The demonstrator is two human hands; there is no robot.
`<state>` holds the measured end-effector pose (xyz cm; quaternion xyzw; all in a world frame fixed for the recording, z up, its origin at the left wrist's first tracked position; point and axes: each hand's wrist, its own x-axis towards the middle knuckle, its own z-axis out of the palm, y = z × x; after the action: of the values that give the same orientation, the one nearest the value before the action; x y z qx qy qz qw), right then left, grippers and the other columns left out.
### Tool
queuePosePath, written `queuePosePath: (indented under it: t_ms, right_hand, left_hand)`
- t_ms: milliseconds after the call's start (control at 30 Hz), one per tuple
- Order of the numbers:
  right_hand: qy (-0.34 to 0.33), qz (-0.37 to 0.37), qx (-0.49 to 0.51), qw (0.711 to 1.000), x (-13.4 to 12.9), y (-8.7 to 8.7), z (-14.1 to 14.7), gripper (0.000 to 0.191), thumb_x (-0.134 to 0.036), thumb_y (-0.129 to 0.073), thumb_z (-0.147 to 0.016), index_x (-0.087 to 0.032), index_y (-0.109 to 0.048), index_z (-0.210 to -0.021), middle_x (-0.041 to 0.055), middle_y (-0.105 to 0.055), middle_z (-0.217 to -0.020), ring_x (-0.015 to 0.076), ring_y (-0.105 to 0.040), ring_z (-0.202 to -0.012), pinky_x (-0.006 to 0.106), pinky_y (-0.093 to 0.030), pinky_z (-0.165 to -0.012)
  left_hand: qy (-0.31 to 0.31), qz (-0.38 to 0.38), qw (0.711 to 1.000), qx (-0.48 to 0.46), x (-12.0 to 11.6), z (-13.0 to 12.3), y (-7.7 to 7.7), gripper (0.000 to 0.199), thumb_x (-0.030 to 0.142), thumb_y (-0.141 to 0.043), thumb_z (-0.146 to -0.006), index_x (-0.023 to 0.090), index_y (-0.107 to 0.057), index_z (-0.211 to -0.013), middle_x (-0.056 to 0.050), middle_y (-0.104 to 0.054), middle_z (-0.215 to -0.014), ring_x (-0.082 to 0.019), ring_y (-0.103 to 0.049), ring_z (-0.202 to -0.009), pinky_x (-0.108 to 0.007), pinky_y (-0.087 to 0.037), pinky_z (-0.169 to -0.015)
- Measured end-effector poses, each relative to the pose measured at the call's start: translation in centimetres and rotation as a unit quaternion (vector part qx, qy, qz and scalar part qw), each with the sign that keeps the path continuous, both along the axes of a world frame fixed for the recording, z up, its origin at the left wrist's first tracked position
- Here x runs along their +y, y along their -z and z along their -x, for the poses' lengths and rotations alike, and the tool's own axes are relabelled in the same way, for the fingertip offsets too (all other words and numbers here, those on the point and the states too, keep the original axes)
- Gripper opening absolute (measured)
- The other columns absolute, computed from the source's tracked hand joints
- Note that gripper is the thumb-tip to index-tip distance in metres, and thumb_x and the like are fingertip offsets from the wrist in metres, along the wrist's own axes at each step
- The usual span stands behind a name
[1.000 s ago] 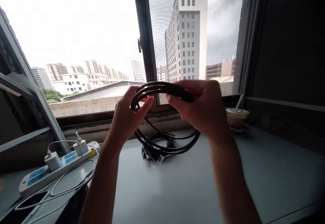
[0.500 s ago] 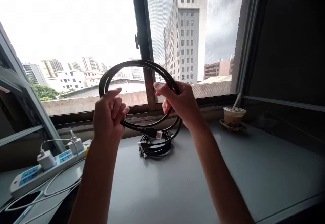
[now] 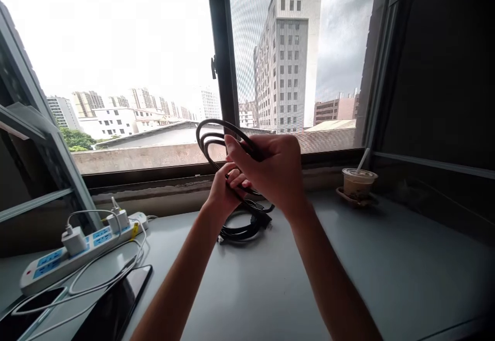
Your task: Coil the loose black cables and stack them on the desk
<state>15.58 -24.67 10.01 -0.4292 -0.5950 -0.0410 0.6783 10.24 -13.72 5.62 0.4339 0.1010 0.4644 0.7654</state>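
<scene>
A looped black cable [image 3: 216, 123] is held up in front of the window by both hands. My right hand [image 3: 273, 168] is closed round the upper right side of its loops, thumb on top. Lower and to the left, partly behind it, my left hand [image 3: 226, 189] is closed on the lower part of the same cable. Below the hands a second coiled black cable [image 3: 242, 233] lies on the grey desk [image 3: 247, 289], its plugs at the coil's edge. The fingertips of my right hand are mostly hidden.
At the left stands a white power strip [image 3: 58, 266] with chargers and white cables, beside a phone [image 3: 34, 307] and a dark tablet [image 3: 116, 305]. A drink cup [image 3: 359, 182] with a straw sits at the back right, below the window frame [image 3: 224, 47].
My left hand has moved right, close to my right hand. The wide single ring of cable has become smaller, narrower loops. The view has shifted slightly, showing more of the tablet.
</scene>
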Motion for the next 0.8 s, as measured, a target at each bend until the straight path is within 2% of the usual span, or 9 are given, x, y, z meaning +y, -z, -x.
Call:
queuePosePath:
  t_ms: [67,133,200,267,433,533,633,733,800]
  right_hand:
    - [0.022,-0.014,-0.009,1.0,0.7,0.0,-0.7,0.044,-0.049,-0.06,-0.075,-0.013,-0.051,-0.051,-0.0015,-0.044,-0.049,0.007,-0.044,-0.05,0.019,-0.03,-0.045]
    - [0.027,-0.008,-0.007,1.0,1.5,0.2,-1.3,0.042,-0.053,-0.065,-0.07,-0.014,-0.056,-0.057,-0.0031,-0.043,-0.048,0.006,-0.041,-0.048,0.018,-0.028,-0.045]
    - [0.018,0.018,0.001,1.0,2.5,0.4,-1.8,0.041,-0.056,-0.068,-0.065,-0.015,-0.061,-0.065,-0.0041,-0.045,-0.047,0.0056,-0.041,-0.045,0.018,-0.029,-0.044]
    - [-0.011,0.033,0.026,0.999,3.3,0.7,-1.8,0.041,-0.054,-0.066,-0.068,-0.014,-0.06,-0.061,-0.0036,-0.046,-0.045,0.0056,-0.042,-0.041,0.017,-0.029,-0.041]
    - [-0.094,0.011,0.104,0.99,3.4,0.7,-1.1,0.046,-0.042,-0.063,-0.074,-0.015,-0.042,-0.044,-0.0045,-0.038,-0.035,0.0049,-0.037,-0.03,0.017,-0.024,-0.031]
    - [-0.076,-0.023,0.128,0.989,2.4,0.3,-1.1,0.043,-0.037,-0.064,-0.072,-0.015,-0.043,-0.043,-0.0047,-0.04,-0.036,0.0039,-0.036,-0.028,0.016,-0.023,-0.029]
    - [-0.06,-0.069,0.127,0.988,1.3,-0.1,-1.4,0.041,-0.031,-0.063,-0.073,-0.015,-0.044,-0.041,-0.0052,-0.039,-0.035,0.0033,-0.035,-0.028,0.016,-0.025,-0.03]
    - [-0.07,-0.094,0.105,0.988,0.5,-0.3,-1.5,0.041,-0.028,-0.062,-0.075,-0.015,-0.044,-0.04,-0.0058,-0.039,-0.035,0.0025,-0.035,-0.029,0.015,-0.027,-0.032]
    - [-0.099,-0.092,0.091,0.987,0.2,-0.4,-1.3,0.041,-0.028,-0.062,-0.076,-0.015,-0.044,-0.04,-0.0063,-0.038,-0.034,0.0018,-0.033,-0.028,0.015,-0.025,-0.031]
  left_hand:
    - [0.025,0.062,0.997,-0.035,0.2,0.5,-0.3,0.045,0.014,-0.053,-0.074,0.02,-0.018,-0.046,0.009,-0.017,-0.034,-0.002,-0.018,-0.028,-0.015,-0.024,-0.029]
    - [0.03,0.078,0.995,-0.054,0.3,1.2,-0.7,0.046,0.01,-0.046,-0.077,0.02,-0.013,-0.046,0.008,-0.013,-0.033,-0.002,-0.012,-0.027,-0.014,-0.017,-0.027]
    - [0.032,0.069,0.995,-0.06,0.3,1.8,-1.1,0.045,0.009,-0.04,-0.08,0.019,-0.011,-0.047,0.008,-0.012,-0.033,-0.002,-0.01,-0.027,-0.013,-0.018,-0.028]
    - [0.039,0.057,0.996,-0.052,0.2,2.1,-1.3,0.046,0.008,-0.034,-0.084,0.019,-0.01,-0.047,0.007,-0.012,-0.033,-0.002,-0.011,-0.027,-0.012,-0.021,-0.03]
    - [0.059,0.007,0.998,0.026,0.3,1.7,-0.9,0.048,0.012,-0.034,-0.088,0.018,-0.018,-0.043,0.008,-0.015,-0.035,-0.001,-0.015,-0.027,-0.013,-0.028,-0.035]
    - [0.055,-0.033,0.993,0.102,0.1,1.4,-0.7,0.044,0.016,-0.041,-0.086,0.018,-0.03,-0.044,0.008,-0.023,-0.037,-0.002,-0.026,-0.029,-0.016,-0.037,-0.04]
    - [0.016,-0.077,0.98,0.183,-0.4,1.2,-0.5,0.035,0.02,-0.047,-0.084,0.014,-0.047,-0.049,0.002,-0.045,-0.044,-0.007,-0.048,-0.039,-0.02,-0.046,-0.049]
    - [-0.005,-0.115,0.961,0.253,-0.8,1.3,-0.4,0.029,0.022,-0.051,-0.08,0.012,-0.056,-0.053,-0.002,-0.055,-0.049,-0.011,-0.053,-0.039,-0.021,-0.044,-0.045]
    - [0.03,-0.132,0.943,0.304,-0.9,1.6,-0.4,0.03,0.027,-0.051,-0.08,0.013,-0.058,-0.054,-0.005,-0.057,-0.049,-0.015,-0.055,-0.04,-0.025,-0.045,-0.043]
